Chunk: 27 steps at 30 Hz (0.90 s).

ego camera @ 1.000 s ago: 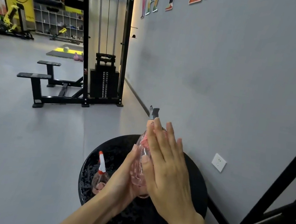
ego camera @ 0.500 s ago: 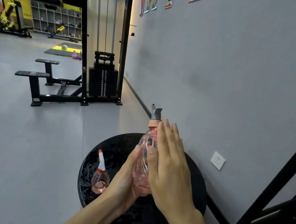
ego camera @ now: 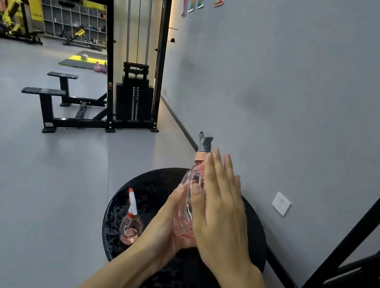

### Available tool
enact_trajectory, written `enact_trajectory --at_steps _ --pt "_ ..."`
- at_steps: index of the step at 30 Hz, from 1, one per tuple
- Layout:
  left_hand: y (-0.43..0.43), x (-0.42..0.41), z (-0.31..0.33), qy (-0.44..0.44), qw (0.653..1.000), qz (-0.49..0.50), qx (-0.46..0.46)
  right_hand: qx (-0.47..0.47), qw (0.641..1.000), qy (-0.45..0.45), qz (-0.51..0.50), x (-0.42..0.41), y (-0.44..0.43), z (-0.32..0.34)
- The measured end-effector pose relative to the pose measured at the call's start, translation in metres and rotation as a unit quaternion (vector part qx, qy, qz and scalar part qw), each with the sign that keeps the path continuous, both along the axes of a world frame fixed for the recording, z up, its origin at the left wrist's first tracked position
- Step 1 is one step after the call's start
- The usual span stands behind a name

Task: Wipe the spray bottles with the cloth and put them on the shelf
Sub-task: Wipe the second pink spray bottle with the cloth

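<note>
Compared with a second ago, the pink clear spray bottle (ego camera: pixel 187 207) stands more upright between the two hands, and its grey nozzle with the peach collar now sticks out clearly above the fingertips (ego camera: pixel 215 162) of the right hand. That hand has slid a little lower along the bottle side.

Left hand (ego camera: pixel 164 224) cups the bottle from the left and from below, with the thumb lying on the front of the clear body. Right hand (ego camera: pixel 220 212) lies flat against the right side of the bottle, its fingers straight and close together, the thumb touching the front near the left thumb. So both hands press the bottle between them, above a round black table (ego camera: pixel 252 229). A cloth I cannot make out; if one is there, the right palm hides it.

On the table, to the left of the hands and apart from them, stands a second, smaller spray bottle (ego camera: pixel 131 224) with a white and orange nozzle. Its round body is pinkish and clear.

A black shelf frame (ego camera: pixel 351 242) rises at the right edge, near the grey wall with a white wall socket (ego camera: pixel 281 203). Far behind, a cable machine (ego camera: pixel 137 62) and its black bench (ego camera: pixel 43 92) stand on the grey floor.
</note>
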<state>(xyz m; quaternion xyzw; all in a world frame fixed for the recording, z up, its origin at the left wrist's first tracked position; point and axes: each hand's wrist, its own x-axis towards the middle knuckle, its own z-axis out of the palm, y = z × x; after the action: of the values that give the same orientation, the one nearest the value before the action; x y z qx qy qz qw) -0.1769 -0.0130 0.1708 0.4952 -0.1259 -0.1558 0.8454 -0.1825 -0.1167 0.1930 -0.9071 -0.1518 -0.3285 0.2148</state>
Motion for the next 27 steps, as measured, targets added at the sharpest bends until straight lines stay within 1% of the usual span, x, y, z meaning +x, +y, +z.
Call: enact_trajectory --at_steps 6,10,13,16,19,22,25,27 --pt "0.005 0.008 -0.002 0.007 0.999 0.022 -0.027 -0.008 0.999 -0.002 0.04 -0.019 0.006 -0.012" --pt "0.005 0.01 -0.003 -0.001 0.999 0.027 -0.028 -0.017 0.998 -0.003 0.054 -0.022 0.007 -0.021" --pt "0.0 0.009 -0.005 -0.02 1.0 0.019 -0.013 0.021 0.998 0.02 0.049 -0.004 0.002 -0.008" --pt "-0.003 0.011 -0.007 -0.009 1.0 0.022 -0.012 0.054 0.997 0.041 0.047 0.014 -0.002 0.004" --pt "-0.002 0.015 -0.006 -0.014 0.999 0.032 -0.022 0.039 0.998 0.026 0.052 0.01 0.001 0.0" --pt "0.004 0.021 -0.004 -0.014 0.999 0.036 -0.022 0.015 0.998 0.008 0.067 -0.008 0.005 -0.018" --pt "0.007 0.025 -0.002 -0.005 0.999 0.036 -0.015 0.005 0.997 0.012 0.076 -0.014 0.005 -0.033" --pt "0.006 0.024 -0.003 -0.011 1.0 0.02 -0.003 0.005 0.998 0.014 0.067 -0.01 0.004 -0.031"
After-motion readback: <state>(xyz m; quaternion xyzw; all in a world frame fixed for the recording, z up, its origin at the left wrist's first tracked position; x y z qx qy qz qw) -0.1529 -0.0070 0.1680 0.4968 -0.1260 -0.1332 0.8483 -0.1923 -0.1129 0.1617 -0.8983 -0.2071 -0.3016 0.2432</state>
